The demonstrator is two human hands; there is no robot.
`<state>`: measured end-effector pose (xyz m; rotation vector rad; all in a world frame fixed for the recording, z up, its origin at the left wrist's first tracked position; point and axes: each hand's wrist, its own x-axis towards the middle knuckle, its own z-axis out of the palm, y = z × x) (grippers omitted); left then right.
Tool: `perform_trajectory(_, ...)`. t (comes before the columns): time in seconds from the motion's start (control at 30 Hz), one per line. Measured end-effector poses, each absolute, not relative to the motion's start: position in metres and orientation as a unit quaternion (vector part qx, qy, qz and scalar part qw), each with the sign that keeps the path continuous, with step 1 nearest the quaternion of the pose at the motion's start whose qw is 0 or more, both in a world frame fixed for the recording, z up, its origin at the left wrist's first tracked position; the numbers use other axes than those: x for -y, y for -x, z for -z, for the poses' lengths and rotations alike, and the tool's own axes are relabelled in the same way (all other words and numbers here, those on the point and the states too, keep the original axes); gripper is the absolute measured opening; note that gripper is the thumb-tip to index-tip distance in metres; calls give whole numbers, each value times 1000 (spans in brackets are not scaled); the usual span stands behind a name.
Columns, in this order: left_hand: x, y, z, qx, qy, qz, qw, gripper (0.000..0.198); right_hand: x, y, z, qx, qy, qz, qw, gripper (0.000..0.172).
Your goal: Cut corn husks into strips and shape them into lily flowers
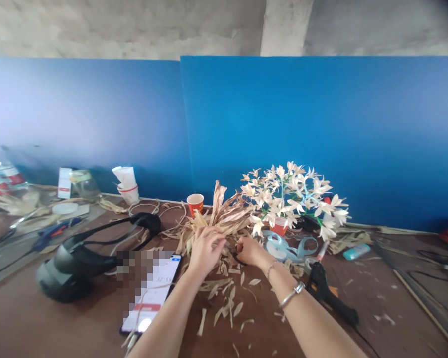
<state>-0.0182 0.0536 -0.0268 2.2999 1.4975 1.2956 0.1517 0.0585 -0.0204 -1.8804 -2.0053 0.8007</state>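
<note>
My left hand (204, 250) is curled on a strip of dried corn husk from the pile of husks (218, 216) in front of me. My right hand (248, 250) is closed round the black handles of scissors (238, 258), right beside the left hand at the same husk. Cut husk scraps (227, 303) lie on the brown table (41, 323) below both hands. A bunch of cream husk flowers (291, 196) stands in a red cup just behind my right hand.
A phone (153, 293) lies by my left forearm, with a dark headset (82, 258) left of it. A black glue gun (326, 291) and pale blue ribbon (287, 246) lie to the right. A red paper cup (195, 203), stacked cups (127, 184) and bottles stand along the blue wall.
</note>
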Motion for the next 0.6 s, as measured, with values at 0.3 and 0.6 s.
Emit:
perform_trajectory(0.3,-51,12,34,-387,-869,-284,124,15,-34,-172,5,705,583,-359,184,25)
perform_trajectory(0.6,-41,-3,33,-354,-862,-357,61,19,33,-178,15,803,594,-7,52,15)
